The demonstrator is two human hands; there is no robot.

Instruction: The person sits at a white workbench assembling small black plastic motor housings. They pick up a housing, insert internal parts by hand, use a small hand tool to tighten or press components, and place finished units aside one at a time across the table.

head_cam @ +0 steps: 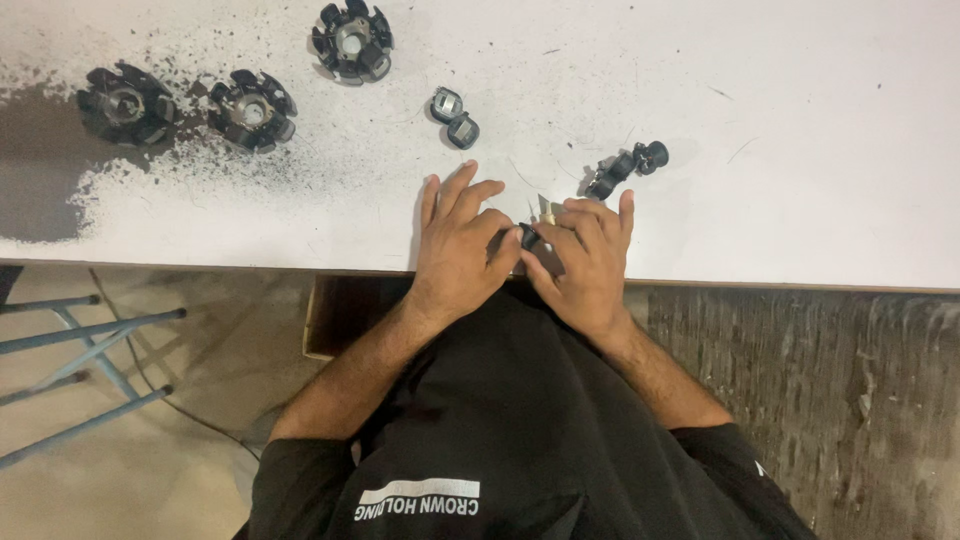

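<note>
My left hand [458, 245] and my right hand [588, 252] meet at the near edge of a white table [800, 120]. Together they pinch a small black part [527, 236] between thumbs and fingertips. A thin pale tool tip [545, 210] sticks up by my right fingers; what holds it is hidden. Just beyond my right hand lies a small black clip-like part [627, 166]. Beyond my left hand sit two small grey and black coil pieces [454, 117].
Three round black stator-like rings lie at the far left: one [126, 103], another [252, 110], a third [351, 40]. Dark powder stains the table around them [40, 170]. A blue metal stool frame [80, 350] stands on the floor at left.
</note>
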